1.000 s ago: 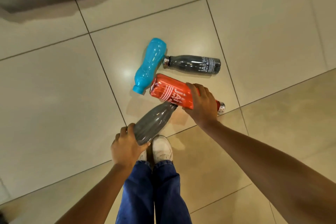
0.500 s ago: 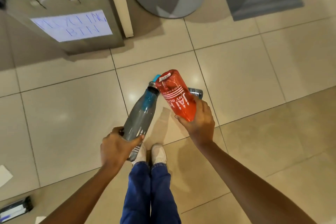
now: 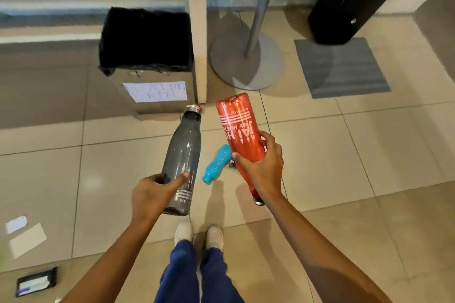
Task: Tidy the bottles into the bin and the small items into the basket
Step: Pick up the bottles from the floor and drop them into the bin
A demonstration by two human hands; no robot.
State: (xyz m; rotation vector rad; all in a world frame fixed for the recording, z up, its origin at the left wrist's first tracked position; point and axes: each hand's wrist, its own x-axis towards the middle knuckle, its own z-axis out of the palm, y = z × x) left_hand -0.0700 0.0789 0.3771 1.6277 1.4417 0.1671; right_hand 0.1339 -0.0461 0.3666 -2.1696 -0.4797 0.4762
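The left hand was clamped on the grey bottle, the right hand on the red bottle; both were held above the floor. Bare tile lay between them and the black-lined bin ahead. The blue bottle lay on the floor between the hands.

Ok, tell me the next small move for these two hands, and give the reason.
Probably step forward and carry both bottles over the bin's open top. The left hand grips the grey bottle and the right hand grips the red bottle, both off the floor, while the black-lined bin stands ahead, beyond them. The blue bottle lies on the tiles for later.
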